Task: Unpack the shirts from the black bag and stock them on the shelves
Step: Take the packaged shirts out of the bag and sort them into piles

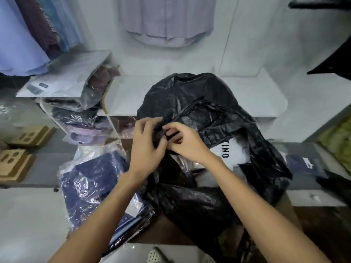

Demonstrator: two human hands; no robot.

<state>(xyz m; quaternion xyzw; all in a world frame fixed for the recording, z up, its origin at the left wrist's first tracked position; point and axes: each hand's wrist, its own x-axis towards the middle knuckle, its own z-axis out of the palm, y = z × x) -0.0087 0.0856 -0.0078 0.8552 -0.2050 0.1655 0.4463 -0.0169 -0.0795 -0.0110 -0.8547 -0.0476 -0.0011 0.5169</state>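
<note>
Black bag (209,103) slumped on the shelf (266,92), knot bunched right between both sets of fingers: left hand (146,141) and right hand (188,143) pinching it. Looks like the untying step. Next up: loosening the knot, reaching the packed shirts (226,150) just right of the fingers.

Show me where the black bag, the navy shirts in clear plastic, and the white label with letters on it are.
black bag (199,97): head view, on its glossy upper bulge.
navy shirts in clear plastic (91,179): head view, middle of the top packet.
white label (230,154): head view, bare white area beside the printed letters.
</note>
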